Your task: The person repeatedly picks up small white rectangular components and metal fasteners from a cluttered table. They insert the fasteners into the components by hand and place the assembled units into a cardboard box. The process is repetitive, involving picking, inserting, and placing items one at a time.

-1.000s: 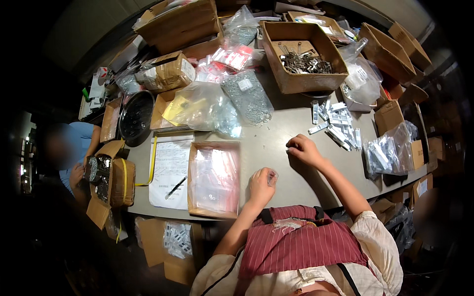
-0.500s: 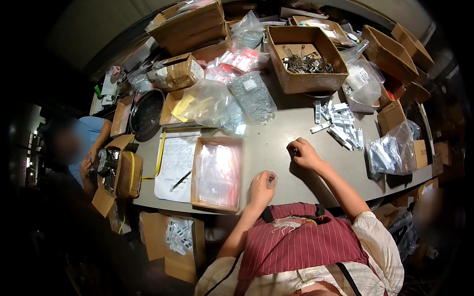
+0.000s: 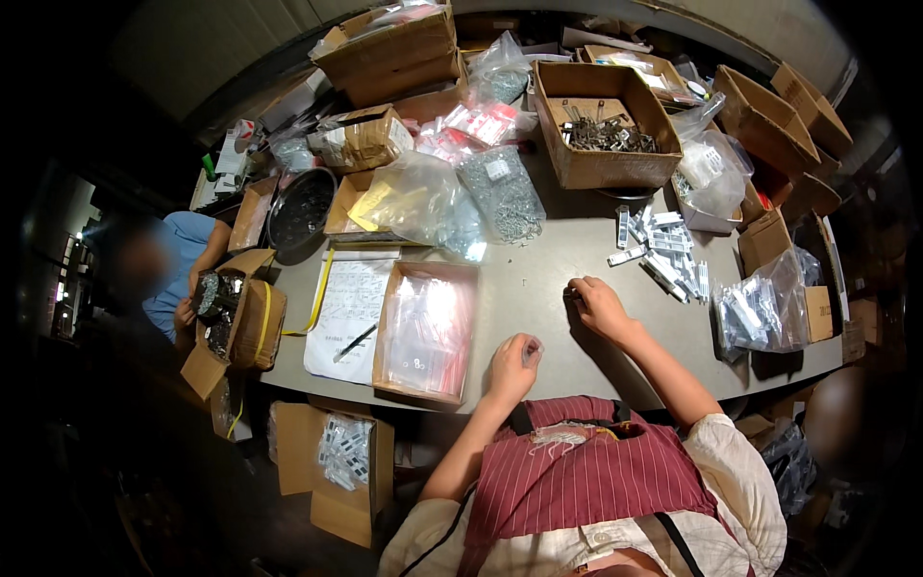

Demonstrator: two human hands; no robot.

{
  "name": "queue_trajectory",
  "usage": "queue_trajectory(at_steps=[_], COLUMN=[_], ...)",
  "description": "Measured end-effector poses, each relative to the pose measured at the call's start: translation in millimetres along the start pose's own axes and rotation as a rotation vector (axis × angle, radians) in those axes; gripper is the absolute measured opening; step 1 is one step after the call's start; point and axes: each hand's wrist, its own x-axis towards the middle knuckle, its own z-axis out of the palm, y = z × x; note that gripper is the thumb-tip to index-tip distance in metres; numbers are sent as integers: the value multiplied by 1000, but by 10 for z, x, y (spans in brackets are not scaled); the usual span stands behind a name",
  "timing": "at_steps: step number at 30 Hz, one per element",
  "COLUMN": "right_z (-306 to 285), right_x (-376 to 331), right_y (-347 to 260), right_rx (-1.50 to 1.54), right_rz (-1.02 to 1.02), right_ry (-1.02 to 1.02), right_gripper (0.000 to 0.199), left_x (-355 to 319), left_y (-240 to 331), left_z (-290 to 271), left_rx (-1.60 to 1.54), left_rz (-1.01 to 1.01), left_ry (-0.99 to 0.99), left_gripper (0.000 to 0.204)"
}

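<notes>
**A:** What are the two hands doing?

**B:** The left hand (image 3: pixel 512 365) rests at the near edge of the grey counter (image 3: pixel 538 279), fingers curled around a small clear bag (image 3: pixel 532 352) pinched at its tip. The right hand (image 3: pixel 598 306) sits at about one o'clock from it, knuckles up, fingers clenched down on something tiny and dark at the counter surface; what it is I cannot tell.

**A:** And around them?

**B:** At nine o'clock from the left hand lies a shallow cardboard tray of clear bags (image 3: pixel 426 329), just beside the hand. Further at nine o'clock there is a printed sheet (image 3: pixel 348 303) with a black pen (image 3: pixel 355 341) lying on it.

**A:** To the other side?

**B:** At one o'clock from the right hand, a scatter of small packed bags (image 3: pixel 663 250) lies on the counter, near but not touching. At three o'clock sits a large clear sack of the same packets (image 3: pixel 764 310). At twelve o'clock, well apart, stands an open cardboard box (image 3: pixel 601 165) with dark metal parts (image 3: pixel 606 135) inside.

**A:** Anyone else?

**B:** A person in a blue top (image 3: pixel 187 264) sits at the far left end, one hand by a small box of dark parts (image 3: pixel 219 303).
</notes>
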Motion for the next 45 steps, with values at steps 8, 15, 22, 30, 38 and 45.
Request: queue_trajectory(at_steps=[8, 15, 22, 30, 38, 45], right_z=[-112, -399, -178, -218, -212, 6], right_x=[-62, 11, -194, -198, -20, 65], right_y=[153, -33, 319, 132, 38, 113], right_rx=[301, 1001, 858, 243, 49, -401], right_rz=[348, 461, 520, 318, 249, 38], right_ry=[-45, -45, 59, 81, 182, 67], right_gripper=[33, 25, 22, 35, 30, 18], left_x=[281, 484, 483, 502, 482, 465], left_y=[267, 158, 127, 64, 89, 90], left_z=[-14, 304, 304, 355, 328, 318], left_rx=[-150, -192, -214, -176, -177, -170], left_rz=[-20, 77, 91, 155, 154, 154], left_ry=[-111, 47, 9, 39, 59, 43], left_gripper=[20, 18, 18, 20, 22, 22])
